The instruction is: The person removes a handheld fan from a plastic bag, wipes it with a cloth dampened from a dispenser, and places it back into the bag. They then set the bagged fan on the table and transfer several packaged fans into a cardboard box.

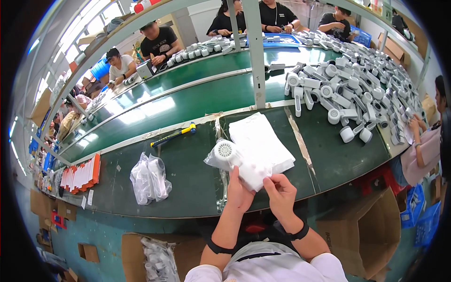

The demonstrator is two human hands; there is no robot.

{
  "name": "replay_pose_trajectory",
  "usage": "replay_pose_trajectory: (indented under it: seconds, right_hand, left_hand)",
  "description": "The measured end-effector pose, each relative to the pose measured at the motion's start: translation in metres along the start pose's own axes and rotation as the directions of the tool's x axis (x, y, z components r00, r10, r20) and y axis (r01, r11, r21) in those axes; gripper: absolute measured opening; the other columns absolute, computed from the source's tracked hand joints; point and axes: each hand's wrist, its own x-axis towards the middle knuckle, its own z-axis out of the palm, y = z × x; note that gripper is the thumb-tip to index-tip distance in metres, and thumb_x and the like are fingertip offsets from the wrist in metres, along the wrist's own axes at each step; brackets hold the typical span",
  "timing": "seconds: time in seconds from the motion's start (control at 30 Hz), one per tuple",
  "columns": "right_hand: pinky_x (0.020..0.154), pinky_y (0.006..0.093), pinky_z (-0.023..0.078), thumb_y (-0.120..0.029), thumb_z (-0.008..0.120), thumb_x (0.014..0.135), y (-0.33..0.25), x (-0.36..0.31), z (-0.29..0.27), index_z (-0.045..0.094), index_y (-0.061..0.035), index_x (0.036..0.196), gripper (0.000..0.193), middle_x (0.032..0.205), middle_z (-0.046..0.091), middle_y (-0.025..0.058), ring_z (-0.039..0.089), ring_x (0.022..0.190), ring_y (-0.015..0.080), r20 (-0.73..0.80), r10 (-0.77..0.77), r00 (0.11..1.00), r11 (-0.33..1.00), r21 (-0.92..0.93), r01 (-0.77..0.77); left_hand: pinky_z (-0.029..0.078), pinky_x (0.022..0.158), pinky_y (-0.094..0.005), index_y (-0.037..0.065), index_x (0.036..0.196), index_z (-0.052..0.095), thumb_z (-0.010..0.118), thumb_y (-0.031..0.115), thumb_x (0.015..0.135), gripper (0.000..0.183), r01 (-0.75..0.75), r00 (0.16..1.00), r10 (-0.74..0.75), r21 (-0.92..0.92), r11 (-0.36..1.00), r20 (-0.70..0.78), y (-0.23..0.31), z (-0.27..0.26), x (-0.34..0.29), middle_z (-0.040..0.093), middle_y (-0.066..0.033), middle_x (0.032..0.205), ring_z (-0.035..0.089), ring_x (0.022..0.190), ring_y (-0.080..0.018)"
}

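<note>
A white handheld device with a round slotted grille [225, 149], much like a small fan, lies in a clear plastic bag over the near side of the workbench. My left hand [240, 191] grips its lower end from the left, thumb on top. On the right, my right hand [281, 191] pinches the edge of the bag [256, 177] between thumb and fingers. Just beyond both hands lies a stack of white plastic bags [263, 136], partly covered by the device. Bagged white devices [150, 178] rest on the bench to the left.
A large pile of white-grey devices [347, 89] covers the right side. A yellow-and-blue hammer [174, 135] lies back left, orange-and-white cards [82, 175] farther left. A metal post [256, 61] rises behind the bags. Cardboard boxes [361, 235] stand below; co-workers sit beyond the green conveyor [188, 103].
</note>
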Motion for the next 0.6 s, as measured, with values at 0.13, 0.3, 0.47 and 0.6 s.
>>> replay_pose_trajectory:
  seconds: [0.13, 0.3, 0.47, 0.6]
  right_hand:
    - [0.051, 0.0202, 0.044, -0.011, 0.059, 0.096, -0.022, -0.001, 0.001, 0.057, 0.0007, 0.093, 0.012, 0.086, 0.069, 0.0092, 0.059, 0.06, 0.009, 0.115, 0.334, 0.935, 0.873, 0.337, -0.353]
    - [0.043, 0.0221, 0.044, -0.011, 0.057, 0.096, -0.03, 0.005, -0.004, 0.056, -0.0012, 0.093, 0.01, 0.083, 0.069, 0.0114, 0.06, 0.053, 0.0116, 0.091, 0.393, 0.915, 0.83, 0.392, -0.396]
    - [0.042, 0.0208, 0.041, -0.004, 0.066, 0.089, -0.03, -0.005, 0.006, 0.058, -0.0024, 0.091, 0.008, 0.068, 0.065, 0.0068, 0.056, 0.049, 0.0096, 0.111, 0.418, 0.902, 0.855, 0.286, -0.432]
    - [0.04, 0.0207, 0.036, -0.005, 0.065, 0.09, -0.02, -0.003, -0.028, 0.057, -0.004, 0.087, 0.008, 0.06, 0.056, 0.0014, 0.049, 0.044, 0.0069, 0.013, 0.338, 0.941, 0.92, 0.206, -0.333]
  left_hand:
    - [0.045, 0.097, -0.0432, 0.016, 0.144, 0.028, 0.034, 0.033, 0.104, 0.044, -0.052, 0.999, 0.049, 0.133, 0.99, 0.021, -0.003, 0.0, -0.002, 0.048, -0.0088, 0.135, 0.05, 0.122, -0.0273]
    - [0.05, 0.093, -0.0468, 0.017, 0.143, 0.025, 0.04, 0.026, 0.103, 0.044, -0.083, 0.997, 0.083, 0.07, 0.994, -0.005, -0.011, 0.003, 0.005, 0.049, -0.0108, 0.129, 0.053, 0.118, -0.029]
    - [0.053, 0.087, -0.0415, 0.012, 0.135, 0.035, 0.048, 0.022, 0.101, 0.038, -0.181, 0.97, 0.203, 0.165, 0.97, -0.131, 0.01, -0.001, -0.009, 0.056, -0.0101, 0.115, 0.06, 0.106, -0.0245]
    - [0.049, 0.092, -0.0418, 0.017, 0.148, 0.024, 0.054, 0.015, 0.097, 0.059, -0.227, 0.936, 0.267, 0.184, 0.956, -0.231, 0.032, -0.021, -0.001, 0.045, -0.0072, 0.137, 0.054, 0.117, -0.0249]
